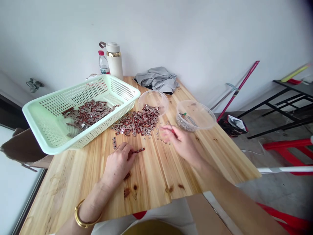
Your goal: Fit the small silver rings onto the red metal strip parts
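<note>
My left hand (119,162) rests on the wooden table (151,176), fingers pinched on one small reddish-brown strip (137,150) lying flat. My right hand (181,141) hovers blurred a little to the right, closed on a thin red-tipped tool (173,131), near scattered tiny metal bits (156,137). Beyond both hands lies a heap of the same brown strips (137,123), spilling from a tipped clear bowl (153,101). A second clear bowl (195,115) to the right holds small silvery parts.
A pale green perforated basket (80,111) with more strips sits tilted at the left. A flask (114,60), water bottle (103,64) and grey cloth (157,79) stand at the far edge. A lone strip (114,142) lies near my left hand. Red stools and a black table stand at the right.
</note>
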`<control>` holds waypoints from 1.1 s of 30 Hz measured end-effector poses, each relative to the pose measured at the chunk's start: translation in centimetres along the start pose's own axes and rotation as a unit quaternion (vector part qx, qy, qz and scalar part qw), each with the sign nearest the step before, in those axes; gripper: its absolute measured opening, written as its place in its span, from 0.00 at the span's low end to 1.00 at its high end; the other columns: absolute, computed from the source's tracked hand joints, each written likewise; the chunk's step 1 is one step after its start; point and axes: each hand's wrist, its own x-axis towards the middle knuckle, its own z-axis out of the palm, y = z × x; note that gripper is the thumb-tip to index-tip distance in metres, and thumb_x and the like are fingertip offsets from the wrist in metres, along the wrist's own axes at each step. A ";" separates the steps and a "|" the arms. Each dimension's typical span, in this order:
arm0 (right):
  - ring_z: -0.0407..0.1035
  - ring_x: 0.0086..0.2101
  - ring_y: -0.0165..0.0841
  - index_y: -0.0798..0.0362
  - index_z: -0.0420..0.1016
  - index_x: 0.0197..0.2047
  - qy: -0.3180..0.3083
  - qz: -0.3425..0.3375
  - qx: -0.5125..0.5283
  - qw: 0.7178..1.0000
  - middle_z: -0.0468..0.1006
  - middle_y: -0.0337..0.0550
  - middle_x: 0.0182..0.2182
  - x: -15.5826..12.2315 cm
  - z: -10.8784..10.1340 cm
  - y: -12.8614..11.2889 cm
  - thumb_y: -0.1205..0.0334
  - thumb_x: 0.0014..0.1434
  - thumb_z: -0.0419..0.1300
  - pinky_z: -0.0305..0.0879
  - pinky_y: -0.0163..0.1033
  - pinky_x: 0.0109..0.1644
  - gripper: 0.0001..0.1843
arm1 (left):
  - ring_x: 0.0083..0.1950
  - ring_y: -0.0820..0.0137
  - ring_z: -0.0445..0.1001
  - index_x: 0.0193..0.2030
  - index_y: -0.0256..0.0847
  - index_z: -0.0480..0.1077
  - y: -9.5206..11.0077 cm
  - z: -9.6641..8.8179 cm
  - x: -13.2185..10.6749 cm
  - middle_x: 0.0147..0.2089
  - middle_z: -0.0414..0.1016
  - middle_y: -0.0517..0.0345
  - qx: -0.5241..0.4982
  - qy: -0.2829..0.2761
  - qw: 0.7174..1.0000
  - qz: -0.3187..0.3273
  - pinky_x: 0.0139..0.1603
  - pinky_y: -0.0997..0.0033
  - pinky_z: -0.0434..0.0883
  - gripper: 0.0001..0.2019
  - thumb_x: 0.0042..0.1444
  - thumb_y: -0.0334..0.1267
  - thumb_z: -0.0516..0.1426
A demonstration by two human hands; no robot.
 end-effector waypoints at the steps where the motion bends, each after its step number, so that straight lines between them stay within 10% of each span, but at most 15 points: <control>1: 0.77 0.37 0.37 0.50 0.76 0.47 0.000 0.000 -0.035 0.999 0.81 0.46 0.40 0.2 -0.8 0.2 0.58 0.65 0.51 0.74 0.43 0.40 0.14 | 0.39 0.69 0.76 0.37 0.43 0.69 0.0 0.0 0.0 0.40 0.75 0.60 -0.007 0.002 1.000 -0.001 0.36 0.72 0.67 0.03 0.62 0.36 0.54; 12: 0.71 0.32 0.34 0.51 0.74 0.31 -0.071 -0.041 -0.160 0.984 0.77 0.41 0.30 0.4 -0.1 3.3 0.64 0.59 0.59 0.64 0.38 0.37 0.05 | 0.43 0.67 0.77 0.41 0.44 0.72 0.3 -0.1 0.1 0.42 0.77 0.59 -0.036 -0.002 0.999 -0.025 0.40 0.71 0.69 0.05 0.63 0.37 0.55; 25: 0.71 0.36 0.34 0.51 0.72 0.33 -0.131 -0.150 -0.154 0.968 0.74 0.43 0.34 -0.2 4.5 -1.8 0.66 0.64 0.53 0.66 0.38 0.42 0.09 | 0.42 0.68 0.77 0.43 0.47 0.76 -0.1 0.1 0.4 0.43 0.77 0.60 -0.062 0.015 0.998 -0.018 0.39 0.72 0.69 0.07 0.62 0.38 0.56; 33: 0.70 0.34 0.35 0.52 0.72 0.32 -0.106 -0.107 -0.076 0.986 0.75 0.42 0.32 -0.2 4.9 -1.8 0.65 0.62 0.56 0.65 0.39 0.40 0.06 | 0.37 0.70 0.75 0.39 0.45 0.76 0.2 0.1 0.5 0.40 0.76 0.59 -0.102 0.033 0.993 -0.040 0.36 0.72 0.66 0.07 0.59 0.34 0.56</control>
